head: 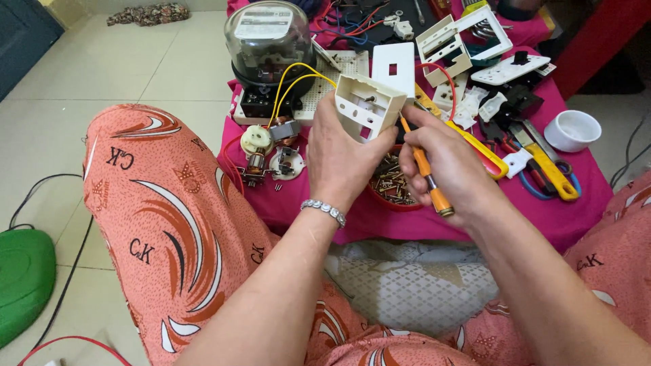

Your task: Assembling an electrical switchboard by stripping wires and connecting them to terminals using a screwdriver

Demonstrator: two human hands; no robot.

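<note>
While the left hand (342, 152) clamps the beige switch box (366, 105) upright above the counter (380, 217), the right hand (444, 163), at 3 o'clock of it, grips the orange screwdriver (424, 169); keeping the tip square to the box face should prevent slipping.

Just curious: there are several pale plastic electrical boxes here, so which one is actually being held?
The cream box gripped in the left hand; the others lie on the pink cloth.

Tight around both hands. Just under right hand (447, 166): red dish of screws (392, 181). Right of it: yellow-handled pliers (546, 166), white cup (574, 129). Left of left hand (342, 152): motor parts (271, 154); beyond: glass-domed meter (268, 42). Open room toward the body, above the legs.
</note>
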